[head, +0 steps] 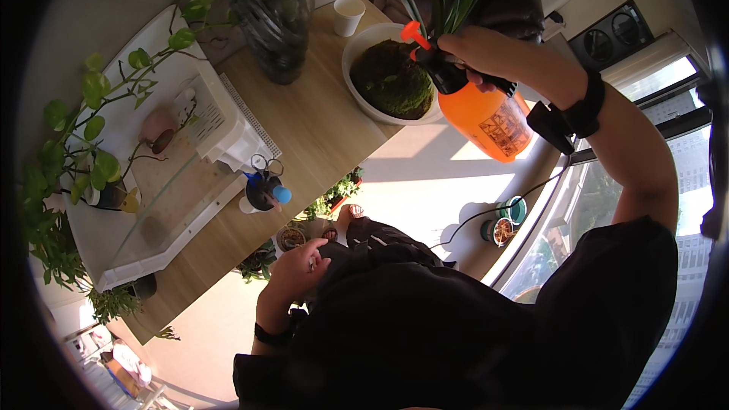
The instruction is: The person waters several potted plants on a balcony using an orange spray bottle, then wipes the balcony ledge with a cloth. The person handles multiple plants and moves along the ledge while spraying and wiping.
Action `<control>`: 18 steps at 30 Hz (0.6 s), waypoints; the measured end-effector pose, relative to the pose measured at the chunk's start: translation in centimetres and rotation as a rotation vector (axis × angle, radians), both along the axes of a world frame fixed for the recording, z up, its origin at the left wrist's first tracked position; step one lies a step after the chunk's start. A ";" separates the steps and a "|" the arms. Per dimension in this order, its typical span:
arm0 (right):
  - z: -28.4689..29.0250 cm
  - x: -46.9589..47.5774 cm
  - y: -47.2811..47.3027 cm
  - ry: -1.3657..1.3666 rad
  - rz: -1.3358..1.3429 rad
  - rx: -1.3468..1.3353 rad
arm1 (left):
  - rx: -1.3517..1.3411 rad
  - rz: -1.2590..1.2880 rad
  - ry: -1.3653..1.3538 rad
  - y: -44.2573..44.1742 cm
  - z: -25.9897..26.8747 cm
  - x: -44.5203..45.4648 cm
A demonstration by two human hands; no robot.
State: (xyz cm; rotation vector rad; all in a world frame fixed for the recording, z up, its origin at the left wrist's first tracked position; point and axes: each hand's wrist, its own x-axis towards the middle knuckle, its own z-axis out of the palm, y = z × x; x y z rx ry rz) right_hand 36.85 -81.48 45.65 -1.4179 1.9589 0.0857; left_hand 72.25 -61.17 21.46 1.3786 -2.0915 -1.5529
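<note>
My right hand grips the black head of an orange pump spray bottle, which bears printed writing. The red-orange nozzle end points over a white round pot at the table edge. Dark soil and green moss fill this pot. The bottle is tilted and held off the table. Close to my body, beside the table's front edge, is my left hand, with its fingers curled. A small pale spot shows between the fingers; whether it is a held thing cannot be told.
On the wooden table stand a glass vase with thick stems, a white paper cup, a dark holder with scissors and a white tank with trailing pothos. Potted plants stand below. A black cable hangs at right.
</note>
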 end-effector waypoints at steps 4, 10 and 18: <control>-0.5 0.9 -0.9 -0.005 -0.028 -0.021 | 0.051 0.010 -0.029 0.5 0.0 0.5; 0.1 3.2 -1.1 0.064 -0.073 -0.007 | 0.040 -0.004 0.031 1.1 -0.6 2.1; 0.7 4.9 -0.6 0.019 -0.241 -0.038 | 0.027 0.034 -0.011 1.6 -1.3 4.8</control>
